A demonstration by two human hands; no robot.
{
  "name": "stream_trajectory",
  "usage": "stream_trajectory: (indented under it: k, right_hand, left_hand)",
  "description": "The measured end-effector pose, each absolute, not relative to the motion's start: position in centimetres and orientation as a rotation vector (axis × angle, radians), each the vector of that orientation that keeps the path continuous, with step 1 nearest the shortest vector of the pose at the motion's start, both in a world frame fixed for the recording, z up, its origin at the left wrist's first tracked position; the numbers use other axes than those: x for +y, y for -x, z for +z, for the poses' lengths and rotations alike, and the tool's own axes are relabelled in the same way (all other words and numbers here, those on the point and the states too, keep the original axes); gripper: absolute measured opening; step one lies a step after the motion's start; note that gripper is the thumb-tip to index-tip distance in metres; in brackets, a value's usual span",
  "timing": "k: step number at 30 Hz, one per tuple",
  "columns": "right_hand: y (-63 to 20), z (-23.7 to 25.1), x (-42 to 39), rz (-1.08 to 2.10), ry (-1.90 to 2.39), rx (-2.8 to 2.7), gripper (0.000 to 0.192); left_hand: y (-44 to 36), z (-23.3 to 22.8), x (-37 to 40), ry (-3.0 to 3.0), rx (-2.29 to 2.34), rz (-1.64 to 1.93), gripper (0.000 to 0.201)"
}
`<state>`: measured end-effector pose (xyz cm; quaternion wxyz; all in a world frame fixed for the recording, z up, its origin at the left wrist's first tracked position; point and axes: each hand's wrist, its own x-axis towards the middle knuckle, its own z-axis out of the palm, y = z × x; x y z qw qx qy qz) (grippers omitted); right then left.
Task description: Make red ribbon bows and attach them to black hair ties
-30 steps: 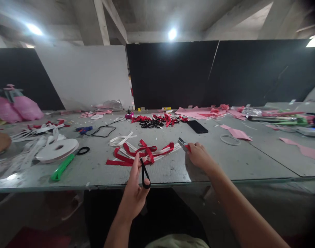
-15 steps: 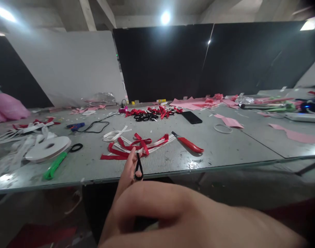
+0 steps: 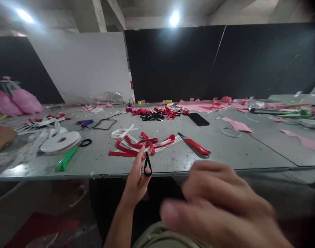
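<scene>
- Left hand (image 3: 136, 182): raised at the near table edge, thumb and fingers pinching a black elastic loop (image 3: 147, 166). The loop stands upright, pulled into a narrow teardrop.
- Right hand (image 3: 221, 206): close to the camera, blurred, fingers loosely spread, holding nothing that can be seen.
- Loop, judged: light, soft and stretchy; likely to spring or slip if released. Best gripped at its lower end, where the thumb already pins it.
- At 12 o'clock from the loop, just beyond it on the grey table (image 3: 224, 151): a tangle of red and white ribbons (image 3: 144, 144).
- At 2 o'clock: a red-handled knife (image 3: 196, 145), lying free, well apart from both hands.
- At 10 o'clock: a white ribbon roll (image 3: 60, 141) and a green-handled tool (image 3: 66, 158).
- Far side: a pile of black loops and red bows (image 3: 157, 114), beside a phone (image 3: 198, 119).
</scene>
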<state>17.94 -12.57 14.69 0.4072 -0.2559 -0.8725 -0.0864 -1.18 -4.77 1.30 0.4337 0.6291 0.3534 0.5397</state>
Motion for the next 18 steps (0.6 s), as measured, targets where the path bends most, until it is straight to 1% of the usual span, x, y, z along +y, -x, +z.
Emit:
stream_trajectory:
  k: [2,6,13,16,18]
  right_hand:
    - [-17.1,13.7,-11.3,-0.252,0.617,-2.173,0.03]
    - [-17.0,12.5,-9.7,-0.31,0.634,-2.162,0.029]
    - [-16.6,12.6,-10.1,-0.381,0.635,-2.121,0.022]
    - [-16.4,12.2,-10.1,-0.339,0.64,-2.111,0.02]
    - [-16.5,11.6,-10.1,-0.241,0.633,-2.084,0.025]
  left_hand:
    - [1.2,1.3,-4.8,-1.553,0.888,1.355,0.087]
    - [1.2,1.5,-4.9,-1.569,0.882,1.341,0.079]
    - [1.2,1.4,-4.7,-1.652,0.899,1.349,0.07]
    - [1.1,1.4,-4.7,-1.639,0.88,1.34,0.07]
    - [1.2,1.3,-4.7,-1.615,0.857,1.334,0.074]
